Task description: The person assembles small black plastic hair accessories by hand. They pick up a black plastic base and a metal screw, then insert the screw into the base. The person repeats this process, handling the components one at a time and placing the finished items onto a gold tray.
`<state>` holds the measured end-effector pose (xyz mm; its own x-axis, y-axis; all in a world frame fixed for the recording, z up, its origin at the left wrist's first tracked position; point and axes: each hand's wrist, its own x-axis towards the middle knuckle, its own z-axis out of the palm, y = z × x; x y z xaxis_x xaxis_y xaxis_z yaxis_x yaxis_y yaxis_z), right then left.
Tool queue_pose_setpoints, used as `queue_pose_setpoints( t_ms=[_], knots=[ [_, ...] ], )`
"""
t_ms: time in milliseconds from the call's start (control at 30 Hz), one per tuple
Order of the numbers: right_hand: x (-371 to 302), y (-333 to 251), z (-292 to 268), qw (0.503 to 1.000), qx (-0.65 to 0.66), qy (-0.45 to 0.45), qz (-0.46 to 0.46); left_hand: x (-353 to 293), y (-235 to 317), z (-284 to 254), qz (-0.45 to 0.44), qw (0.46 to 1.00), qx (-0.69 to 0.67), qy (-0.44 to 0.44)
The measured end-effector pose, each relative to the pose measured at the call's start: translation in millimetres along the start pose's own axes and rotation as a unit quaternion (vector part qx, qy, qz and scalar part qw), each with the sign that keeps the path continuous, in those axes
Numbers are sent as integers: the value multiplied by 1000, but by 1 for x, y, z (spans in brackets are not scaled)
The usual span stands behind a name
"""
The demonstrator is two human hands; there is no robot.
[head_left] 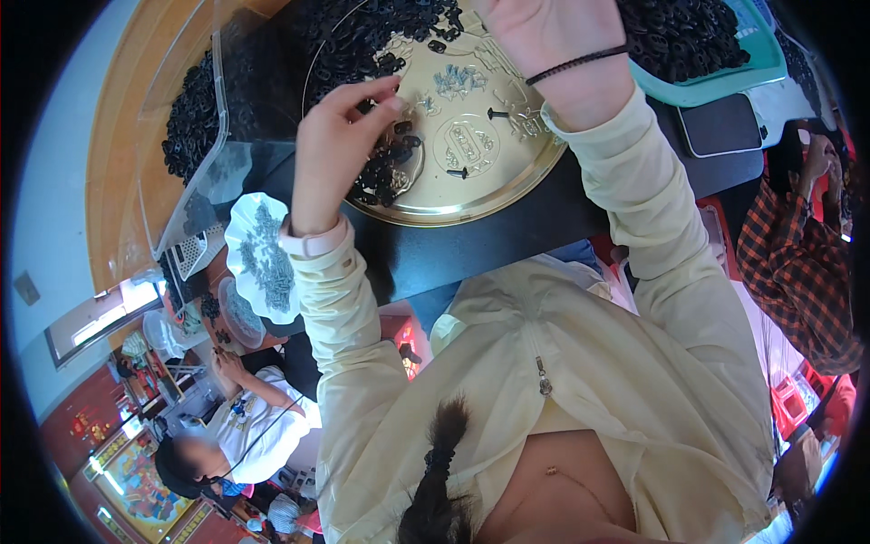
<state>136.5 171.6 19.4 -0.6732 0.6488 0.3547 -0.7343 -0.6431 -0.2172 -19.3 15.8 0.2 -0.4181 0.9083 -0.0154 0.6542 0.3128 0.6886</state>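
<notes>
My left hand (337, 150) is over the left side of a round gold tray (535, 177). Its thumb and forefinger tips are slightly apart, with nothing visible between them. Small black parts (385, 172) are heaped on the tray beside and under that hand. My right hand (557, 41) is raised over the tray's far right, palm showing, its fingers cut off by the upper edge. Between the hands, silvery screws (460, 82) lie in a small pile. A black T-shaped piece (497, 114) and another black piece (458, 173) rest apart on the tray.
A white scalloped dish (243, 238) of screws stands left of the tray, near a clear plastic bin (220, 100). At right are a teal basket (766, 68) heaped with black parts and a phone (720, 127). Other people sit at left and right.
</notes>
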Motion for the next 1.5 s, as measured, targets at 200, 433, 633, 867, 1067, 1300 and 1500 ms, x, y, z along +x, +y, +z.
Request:
queue_pose_setpoints(
  t_ms=[200,433,633,867,1067,1300,1500],
  knots=[
    [-17,8,-7,940,-287,127,132,-16,11,5,70,993,88,-36],
    [-9,11,-27,648,-761,-5,27,-20,4,11,110,986,125,-14],
    [-3,1,-41,461,-878,-131,-4,-18,9,14,0,999,39,-9],
    [2,10,-56,382,-901,-204,-41,-10,-1,20,35,991,-111,60],
    [4,13,-58,491,-860,-124,-63,-10,-3,18,42,990,-111,76],
    [-2,3,-53,766,-603,126,183,-4,-8,22,86,984,80,133],
    [-7,-3,-47,800,-572,105,149,28,-13,31,207,933,230,185]
  ],
)
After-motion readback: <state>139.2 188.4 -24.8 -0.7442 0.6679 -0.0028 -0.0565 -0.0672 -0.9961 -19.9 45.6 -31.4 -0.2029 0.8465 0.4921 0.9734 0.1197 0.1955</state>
